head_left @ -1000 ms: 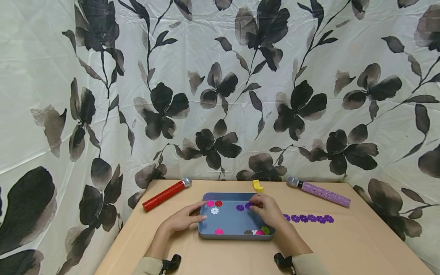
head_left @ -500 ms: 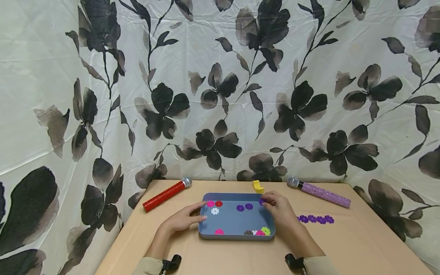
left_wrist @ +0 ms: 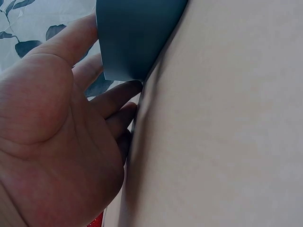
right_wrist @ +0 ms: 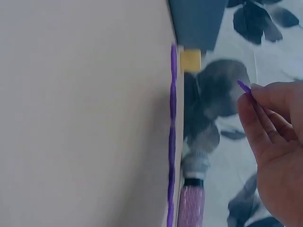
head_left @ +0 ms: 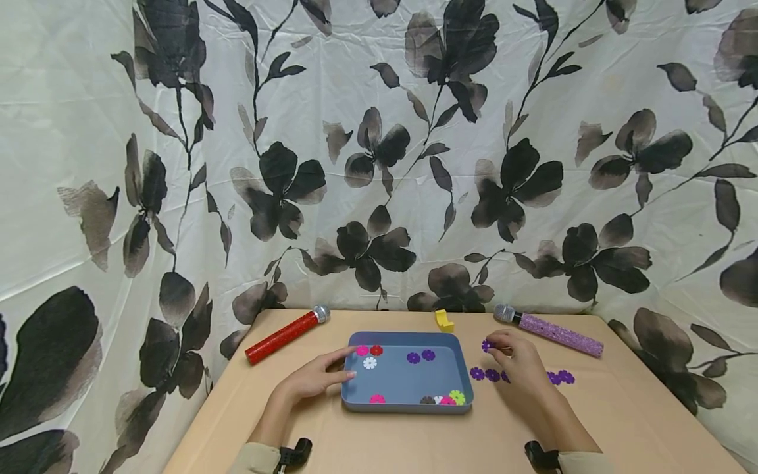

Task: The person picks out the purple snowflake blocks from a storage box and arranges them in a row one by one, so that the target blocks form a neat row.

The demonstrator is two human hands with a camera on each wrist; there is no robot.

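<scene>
My right hand (head_left: 524, 362) pinches a purple flower-shaped disc (head_left: 486, 345) between thumb and fingertips, raised over the table beyond the tray's right side; the right wrist view shows this disc (right_wrist: 244, 86) edge-on. Beneath the hand runs a row of purple flower discs (head_left: 493, 375), its middle hidden. With fingers spread, my left hand (head_left: 314, 377) touches the left side of a blue-grey tray (head_left: 407, 409); in the left wrist view its fingertips meet the tray wall (left_wrist: 137, 38). Inside lie two purple discs (head_left: 428, 355), plus pink (head_left: 362, 351), red (head_left: 376, 351), white (head_left: 370, 363), grey and green (head_left: 456, 397) ones.
A red glittery microphone (head_left: 281, 339) lies at the back left, a lilac glittery one (head_left: 561, 334) at the back right. Behind the tray stands a small yellow piece (head_left: 444, 321). A floral cloth (head_left: 367, 257) hangs along the table's far edge.
My right hand has lifted a purple disc from the tray's far right part and carried it right, out past the rim and over the row. The left hand stays in place.
</scene>
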